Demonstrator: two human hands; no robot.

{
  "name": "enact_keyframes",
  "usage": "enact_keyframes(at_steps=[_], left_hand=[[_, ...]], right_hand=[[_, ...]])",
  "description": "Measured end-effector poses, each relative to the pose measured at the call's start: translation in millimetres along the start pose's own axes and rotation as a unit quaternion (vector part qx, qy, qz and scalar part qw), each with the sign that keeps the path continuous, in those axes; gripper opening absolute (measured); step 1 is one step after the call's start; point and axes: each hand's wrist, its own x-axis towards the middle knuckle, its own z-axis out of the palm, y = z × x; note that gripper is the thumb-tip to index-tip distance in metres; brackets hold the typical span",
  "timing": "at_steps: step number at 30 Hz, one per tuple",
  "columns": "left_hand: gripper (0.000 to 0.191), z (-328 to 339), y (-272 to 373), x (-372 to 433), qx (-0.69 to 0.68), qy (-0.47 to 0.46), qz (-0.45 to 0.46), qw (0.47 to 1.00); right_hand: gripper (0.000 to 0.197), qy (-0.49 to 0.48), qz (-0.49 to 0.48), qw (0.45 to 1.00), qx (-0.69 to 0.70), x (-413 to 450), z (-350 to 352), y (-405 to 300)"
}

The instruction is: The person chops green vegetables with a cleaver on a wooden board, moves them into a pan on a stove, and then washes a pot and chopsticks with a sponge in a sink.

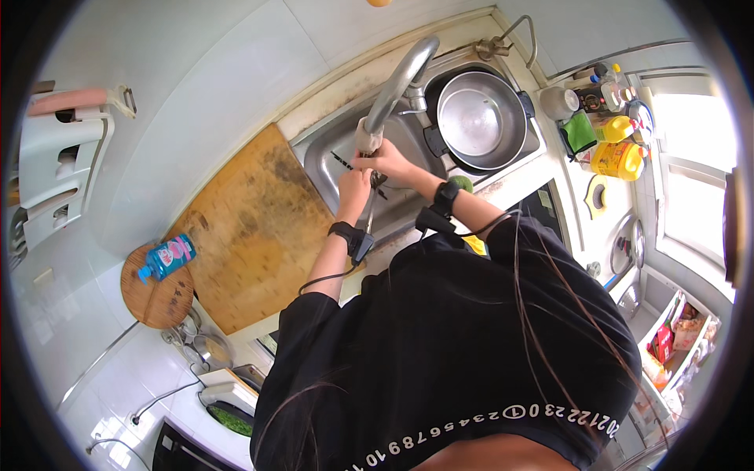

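Observation:
Both my hands are close together under the spout of the metal faucet (400, 88), over the stainless steel sink (321, 156). My left hand (353, 189) grips a small bundle of utensils, its fingers curled. A slim shiny metal handle (370, 215) sticks out of the bundle towards my body. Dark thin sticks, perhaps chopsticks (340, 159), show past the fingers. Against the upper part of the same bundle, my right hand (390, 163) has its thumb and fingers closed. The fingers hide most of the utensils, so their exact kinds cannot be told.
Right of the faucet stands a large steel pan (480, 120) with black handles. A wooden cutting board (253, 235) lies left of the sink, with a blue detergent bottle (169, 258) on a round wooden board (156, 297). Yellow bottles (615, 160) stand by the window. A green scrubber (461, 183) is near my right forearm.

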Motion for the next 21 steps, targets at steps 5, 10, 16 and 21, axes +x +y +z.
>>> enact_keyframes(at_steps=[5, 10, 16, 21], left_hand=[[0.048, 15.6, -13.4, -10.3, -0.009, 0.085, 0.000, 0.996], [0.048, 11.2, -20.3, -14.0, -0.015, 0.066, 0.012, 0.998], [0.035, 21.1, -16.5, -7.4, -0.019, 0.017, 0.009, 1.000], [0.040, 21.2, -20.7, -2.7, -0.003, 0.057, -0.033, 0.998]], right_hand=[[0.029, 0.066, 0.070, 0.987, 0.129, 7.3, 27.4, -12.9], [0.031, -0.017, 0.082, 0.996, 0.035, 19.3, 15.2, -9.6], [0.037, 0.109, -0.029, 0.981, -0.155, 19.1, -6.5, 7.9], [0.026, 0.193, 0.055, 0.967, -0.160, 16.6, -44.6, -8.4]])
